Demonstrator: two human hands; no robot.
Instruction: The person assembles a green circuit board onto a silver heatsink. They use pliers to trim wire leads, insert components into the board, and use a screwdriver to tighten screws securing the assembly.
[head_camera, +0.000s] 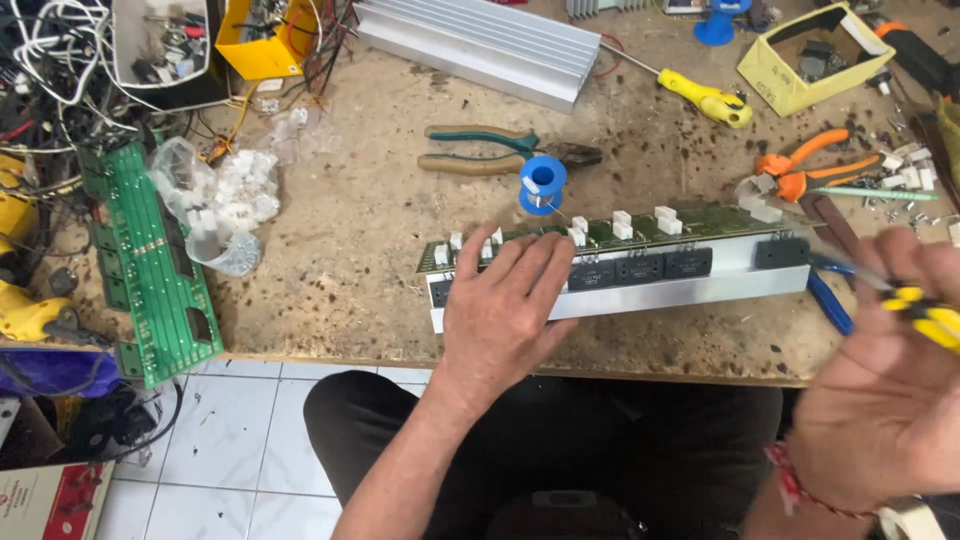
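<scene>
A long green circuit board with white connectors and black transistors, fixed to an aluminium bracket (690, 290), lies near the bench's front edge. My left hand (505, 305) rests flat on its left part, fingers spread over the board. My right hand (885, 385) is at the right, blurred, closed around a yellow-and-black handled screwdriver (925, 315) whose metal shaft points towards the board's right end. A small blue solder spool (542, 183) stands just behind the board.
Green-handled pliers (500, 150), a yellow screwdriver (705, 97), orange-handled cutters (815, 165) and a finned aluminium heatsink (480, 40) lie further back. A second green board (150, 270) and a bag of white connectors (225, 205) sit left. Tangled wires fill the far left corner.
</scene>
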